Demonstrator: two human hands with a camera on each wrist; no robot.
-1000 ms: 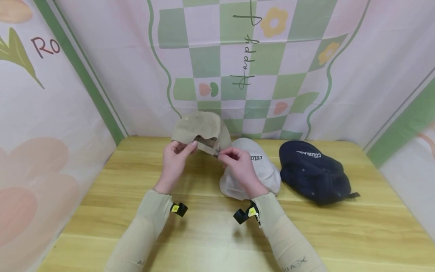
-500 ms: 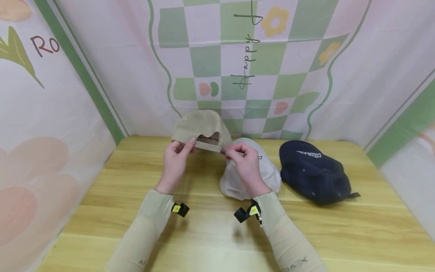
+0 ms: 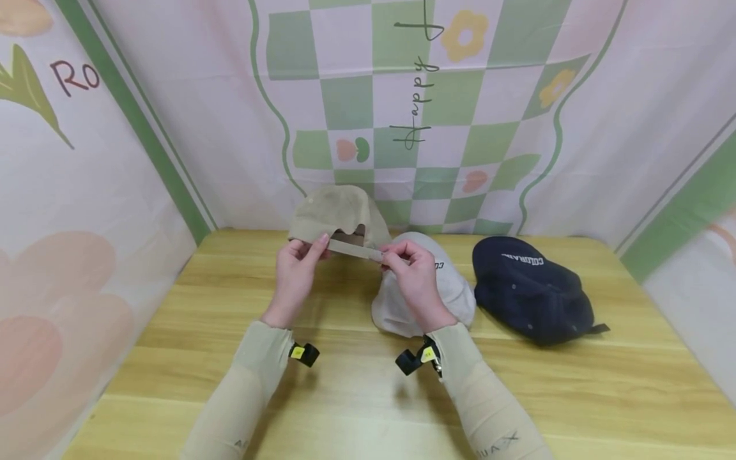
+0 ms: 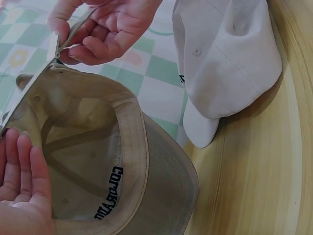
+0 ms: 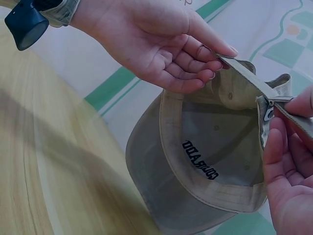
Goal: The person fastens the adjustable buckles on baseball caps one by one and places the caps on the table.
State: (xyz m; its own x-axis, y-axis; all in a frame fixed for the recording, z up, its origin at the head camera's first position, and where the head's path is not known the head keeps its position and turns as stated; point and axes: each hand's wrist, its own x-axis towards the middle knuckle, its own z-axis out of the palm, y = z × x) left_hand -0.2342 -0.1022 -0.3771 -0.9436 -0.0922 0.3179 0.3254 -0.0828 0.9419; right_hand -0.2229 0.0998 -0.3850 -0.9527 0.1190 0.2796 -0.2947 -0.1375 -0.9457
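A khaki baseball cap point(image 3: 330, 207) is held up above the far edge of the table, its back opening facing me. My left hand point(image 3: 296, 275) pinches the left end of its back strap point(image 3: 353, 249) between thumb and fingers. At the strap's other end, my right hand point(image 3: 416, 275) pinches the strap by a metal buckle point(image 5: 269, 105), which shows in the right wrist view. Inside the cap, dark stitched letters point(image 4: 110, 193) can be seen in the left wrist view. Behind my right hand lies a white cap point(image 3: 451, 287), partly hidden by it.
A navy cap point(image 3: 526, 291) lies on the wooden table point(image 3: 345, 396) to the right of the white one, its strap end sticking out. A checkered fabric backdrop point(image 3: 397, 102) hangs directly behind the table.
My right hand has moved slightly right and up, and the strap is drawn straighter across the cap's back opening. My left hand has stayed nearly in place. The other caps have not moved.
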